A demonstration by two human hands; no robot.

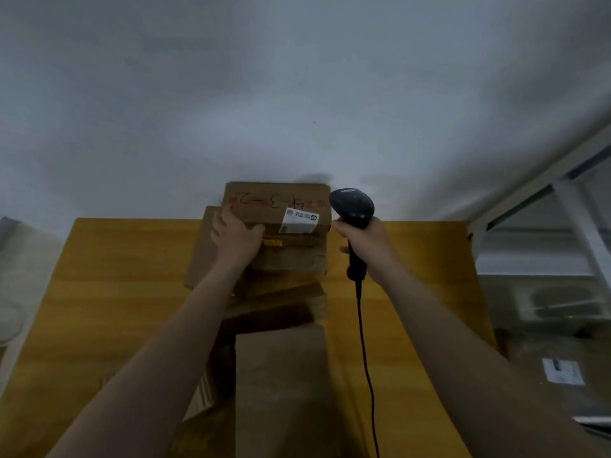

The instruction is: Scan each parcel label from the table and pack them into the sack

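Closest to me lies a plain brown cardboard parcel, flat on the yellow table, with more boxes heaped behind it toward the wall. At the far end of that heap sits the top parcel, red handwriting across its upper face and a white shipping label stuck over its front edge, one corner looking slightly lifted. I have my left hand curled over that parcel's left front corner, fingers closed on the cardboard. My right hand is wrapped fully round the handle of the black barcode scanner, its head just beside the parcel's right end, its cable trailing back across the table.

I judge the risks as follows. That label bends round the edge, so a beam from the side may misread it. Pulling the top box by one corner could topple the loose stack beneath. Slack cable might snag a nearer box.

No sack shows anywhere in view.
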